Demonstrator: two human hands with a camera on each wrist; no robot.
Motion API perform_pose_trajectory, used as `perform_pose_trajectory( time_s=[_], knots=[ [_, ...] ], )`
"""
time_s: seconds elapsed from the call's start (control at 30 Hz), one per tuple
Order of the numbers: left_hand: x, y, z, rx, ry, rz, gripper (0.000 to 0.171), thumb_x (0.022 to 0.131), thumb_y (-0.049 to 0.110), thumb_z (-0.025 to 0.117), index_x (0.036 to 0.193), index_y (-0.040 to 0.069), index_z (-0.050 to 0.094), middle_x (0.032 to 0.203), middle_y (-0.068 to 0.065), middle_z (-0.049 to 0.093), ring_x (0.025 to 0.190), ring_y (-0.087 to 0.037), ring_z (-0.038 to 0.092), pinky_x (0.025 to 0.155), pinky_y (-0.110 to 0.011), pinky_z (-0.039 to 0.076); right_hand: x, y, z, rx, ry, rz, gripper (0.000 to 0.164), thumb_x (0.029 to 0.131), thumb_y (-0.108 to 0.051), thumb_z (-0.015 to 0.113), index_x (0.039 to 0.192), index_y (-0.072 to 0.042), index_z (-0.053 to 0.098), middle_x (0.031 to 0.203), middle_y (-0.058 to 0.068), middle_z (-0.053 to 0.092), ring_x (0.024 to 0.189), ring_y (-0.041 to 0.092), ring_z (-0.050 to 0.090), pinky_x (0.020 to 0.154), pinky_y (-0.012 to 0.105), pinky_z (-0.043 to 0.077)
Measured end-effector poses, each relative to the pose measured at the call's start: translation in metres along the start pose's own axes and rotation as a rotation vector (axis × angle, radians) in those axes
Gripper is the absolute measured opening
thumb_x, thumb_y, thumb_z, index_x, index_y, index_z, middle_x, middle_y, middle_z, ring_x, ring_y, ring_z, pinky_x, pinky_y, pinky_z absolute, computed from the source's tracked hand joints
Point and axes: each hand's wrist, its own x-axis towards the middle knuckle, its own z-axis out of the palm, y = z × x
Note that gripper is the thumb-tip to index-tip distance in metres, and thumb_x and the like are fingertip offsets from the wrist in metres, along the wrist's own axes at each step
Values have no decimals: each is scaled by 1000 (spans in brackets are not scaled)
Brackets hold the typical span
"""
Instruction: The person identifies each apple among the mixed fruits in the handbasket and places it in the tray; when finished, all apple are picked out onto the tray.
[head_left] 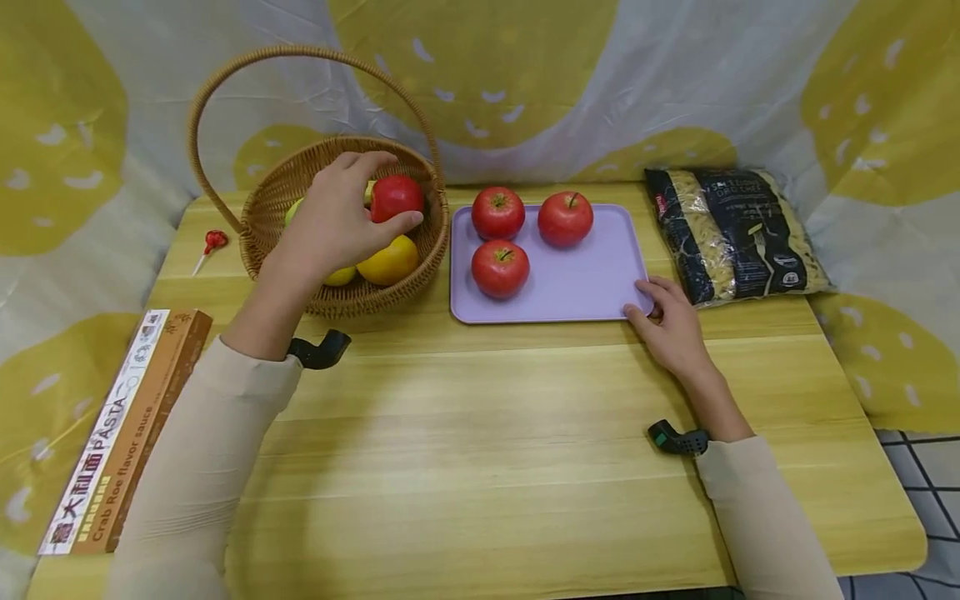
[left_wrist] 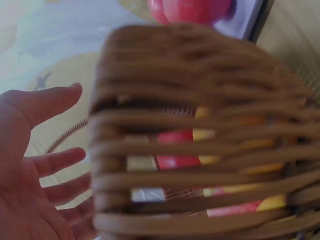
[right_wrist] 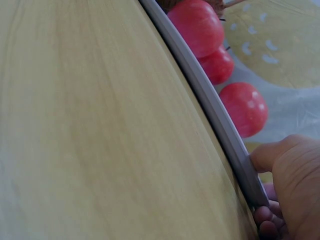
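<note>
A wicker basket (head_left: 345, 304) with a tall arched handle holds a red apple (head_left: 397, 197), a yellow fruit (head_left: 390, 262) and other fruit partly hidden under my left hand (head_left: 333, 212). That hand hovers over the basket, thumb and fingers spread around the red apple. In the left wrist view, a gap shows between the left thumb (left_wrist: 55, 105) and fingers, with the basket's weave in front of the fruit. At its near right corner, my right hand (head_left: 671, 329) pinches a lilac tray (head_left: 585, 283). On the tray sit three red apples (head_left: 500, 269), grouped toward its left and back.
A black pasta bag (head_left: 738, 233) lies right of the tray. A long pasta box (head_left: 127, 433) lies along the table's left edge, and a red lollipop (head_left: 215, 240) is left of the basket. Patterned cloth (head_left: 480, 83) hangs behind the wooden table (head_left: 487, 467).
</note>
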Motion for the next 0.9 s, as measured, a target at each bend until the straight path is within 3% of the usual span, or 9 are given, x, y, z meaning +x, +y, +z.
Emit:
perform_pose_trajectory(
  time_s=[0.13,0.33,0.57,0.9],
  knots=[
    [11,-4,-4,-11,-49,-48,84,93,54,68,160,14,36,165,-16,34,149,-45,32,117,-64,35,1,1,1,-5,4,2,50,98,-18,68,140,8,58,148,27,50,98,31,53,78,20,34],
    [28,-13,2,-22,-99,-116,89,91,59,67,162,16,33,168,-15,26,151,-43,29,116,-64,37,1,3,2,2,7,-7,50,98,-18,68,140,7,59,147,27,50,97,31,54,78,19,34],
    [41,-24,11,-25,-113,-130,94,88,59,70,162,18,31,170,-16,21,152,-43,28,115,-64,39,2,3,2,-1,0,-3,51,99,-19,68,141,7,57,148,27,49,98,31,54,78,19,34],
    [47,-40,20,-30,-141,-148,98,87,60,71,164,18,28,170,-20,20,151,-45,28,115,-66,37,1,2,1,0,0,2,50,99,-18,68,141,8,58,148,27,49,100,33,54,78,19,34]
  ],
)
